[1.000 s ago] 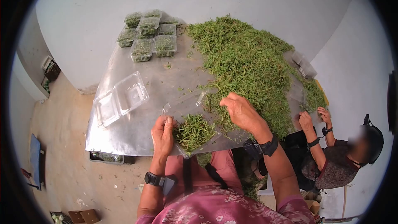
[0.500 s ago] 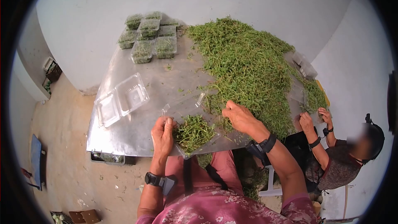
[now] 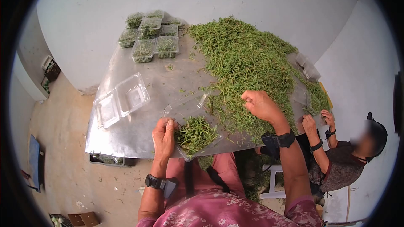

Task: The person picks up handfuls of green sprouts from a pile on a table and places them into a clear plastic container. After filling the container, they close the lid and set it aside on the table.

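My left hand (image 3: 163,138) grips the left edge of an open clear plastic clamshell box (image 3: 185,106) at the table's front edge. Its near half is heaped with cut green stems and leaves (image 3: 196,134); the lid half lies folded back on the metal. My right hand (image 3: 261,105) is above the near part of a large pile of the same greens (image 3: 248,63), to the right of the box. Its fingers are curled together, and whatever they may hold is hidden or too small to make out.
Another open clamshell (image 3: 122,101) lies at left on the metal table (image 3: 168,80). Several filled, closed boxes (image 3: 143,49) are stacked at the back left. Clear boxes (image 3: 308,67) stand at the right edge, near a co-worker (image 3: 343,162). A dark crate (image 3: 110,159) sits below the table.
My right hand has moved up and to the right, away from the box and over the pile. My left hand stays on the clamshell box.
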`<state>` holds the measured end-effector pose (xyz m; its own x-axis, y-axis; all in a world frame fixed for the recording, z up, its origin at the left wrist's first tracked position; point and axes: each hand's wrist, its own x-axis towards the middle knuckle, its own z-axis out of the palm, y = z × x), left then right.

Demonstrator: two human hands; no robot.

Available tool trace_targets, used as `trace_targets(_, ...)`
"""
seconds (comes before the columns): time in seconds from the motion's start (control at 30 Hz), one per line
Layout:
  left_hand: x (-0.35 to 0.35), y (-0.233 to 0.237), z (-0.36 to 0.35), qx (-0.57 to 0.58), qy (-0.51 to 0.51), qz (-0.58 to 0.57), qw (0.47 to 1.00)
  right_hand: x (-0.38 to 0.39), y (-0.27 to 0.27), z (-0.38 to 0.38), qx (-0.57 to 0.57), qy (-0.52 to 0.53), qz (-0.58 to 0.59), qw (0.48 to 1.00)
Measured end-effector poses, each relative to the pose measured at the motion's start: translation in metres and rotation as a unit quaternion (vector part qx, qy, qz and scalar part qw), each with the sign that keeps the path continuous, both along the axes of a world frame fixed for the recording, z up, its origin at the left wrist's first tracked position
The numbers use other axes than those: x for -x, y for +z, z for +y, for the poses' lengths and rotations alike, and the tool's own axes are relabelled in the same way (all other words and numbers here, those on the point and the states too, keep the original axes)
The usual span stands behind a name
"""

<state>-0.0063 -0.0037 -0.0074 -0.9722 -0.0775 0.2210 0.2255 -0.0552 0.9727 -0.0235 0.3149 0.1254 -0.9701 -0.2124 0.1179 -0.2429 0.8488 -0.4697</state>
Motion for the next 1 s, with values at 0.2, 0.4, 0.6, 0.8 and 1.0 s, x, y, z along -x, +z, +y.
trace_targets(0.2, 0.0, -0.001, -0.001, -0.002, -0.004, 0.002, 1.0, 0.008, -0.039, 0.0, -0.214, -0.028, -0.087, 0.973)
trace_targets(0.4, -0.001, 0.003, 0.0, 0.001, -0.003, -0.002, 1.0, 0.008, -0.045, -0.01, -0.235, -0.076, -0.142, 0.958)
trace_targets(0.6, 0.001, -0.003, 0.0, -0.011, -0.006, 0.001, 1.0, 0.009, -0.039, 0.008, -0.098, -0.042, -0.081, 0.991)
trace_targets(0.8, 0.0, 0.0, 0.0, -0.01, -0.01, 0.001, 1.0, 0.009, -0.013, 0.027, 0.043, -0.076, -0.019, 0.996)
trace_targets(1.0, -0.002, 0.003, -0.001, 0.001, -0.004, -0.006, 1.0, 0.006, 0.001, 0.024, 0.112, -0.051, 0.001, 0.992)
